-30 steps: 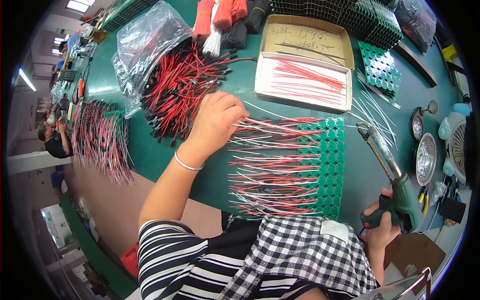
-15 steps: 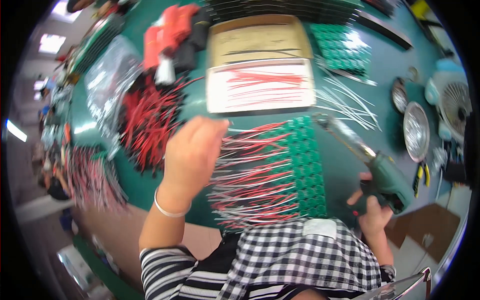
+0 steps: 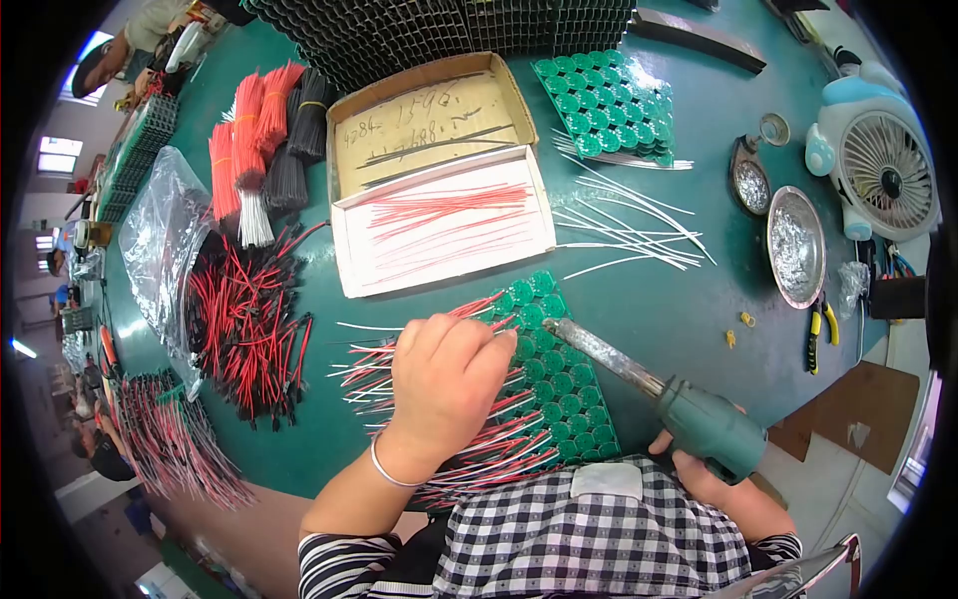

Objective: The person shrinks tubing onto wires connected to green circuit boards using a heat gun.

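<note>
While one soldering gun point(image 3: 711, 424) fills the right grip point(image 3: 691, 469), whether the left grip point(image 3: 447, 377) holds anything is unclear.

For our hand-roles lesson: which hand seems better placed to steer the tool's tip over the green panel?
Probably the right hand: it grips the green tool, whose tip is over the panel; the left hand is over the wires.

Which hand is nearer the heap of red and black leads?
Left. The left hand is right of the heap; the right hand is farther right, holding the soldering gun.
</note>
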A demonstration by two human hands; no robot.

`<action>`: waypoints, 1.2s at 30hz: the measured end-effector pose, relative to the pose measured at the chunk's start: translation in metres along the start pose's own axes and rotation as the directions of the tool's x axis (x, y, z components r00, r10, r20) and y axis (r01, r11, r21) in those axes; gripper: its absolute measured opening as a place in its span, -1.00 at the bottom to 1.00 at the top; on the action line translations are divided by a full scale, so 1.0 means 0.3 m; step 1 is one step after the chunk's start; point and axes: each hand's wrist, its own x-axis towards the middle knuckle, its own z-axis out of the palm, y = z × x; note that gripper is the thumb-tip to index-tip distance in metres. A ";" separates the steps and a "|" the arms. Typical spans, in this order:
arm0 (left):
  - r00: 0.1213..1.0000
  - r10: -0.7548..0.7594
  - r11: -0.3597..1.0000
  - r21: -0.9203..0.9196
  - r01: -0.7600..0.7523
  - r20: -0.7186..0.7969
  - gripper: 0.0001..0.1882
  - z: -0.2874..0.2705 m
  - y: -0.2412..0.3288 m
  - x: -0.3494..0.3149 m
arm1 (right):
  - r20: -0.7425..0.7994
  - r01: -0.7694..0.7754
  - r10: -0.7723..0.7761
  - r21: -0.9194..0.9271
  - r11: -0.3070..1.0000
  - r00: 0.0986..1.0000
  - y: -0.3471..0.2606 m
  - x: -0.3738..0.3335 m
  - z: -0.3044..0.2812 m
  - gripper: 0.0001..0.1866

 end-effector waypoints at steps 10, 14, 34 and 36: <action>1.000 -0.031 0.996 -0.088 0.030 -0.005 -0.74 -0.009 0.006 -0.009 | 0.061 0.038 -0.038 0.003 0.999 0.997 -0.011 0.017 0.003 -0.80; 1.000 -0.025 0.993 -0.116 0.024 -0.013 -0.76 -0.003 0.015 -0.007 | -0.015 -0.122 0.122 0.029 0.992 0.992 -0.024 0.007 0.020 -0.75; 0.999 -0.045 0.993 -0.105 0.047 0.021 -0.76 0.017 0.010 -0.013 | -0.015 -0.030 0.030 -0.006 1.000 0.999 0.014 0.026 0.048 -0.80; 0.999 -0.044 0.993 -0.111 0.046 0.020 -0.76 0.018 0.009 -0.011 | -0.023 0.027 -0.028 -0.030 0.999 0.999 0.016 0.032 0.047 -0.84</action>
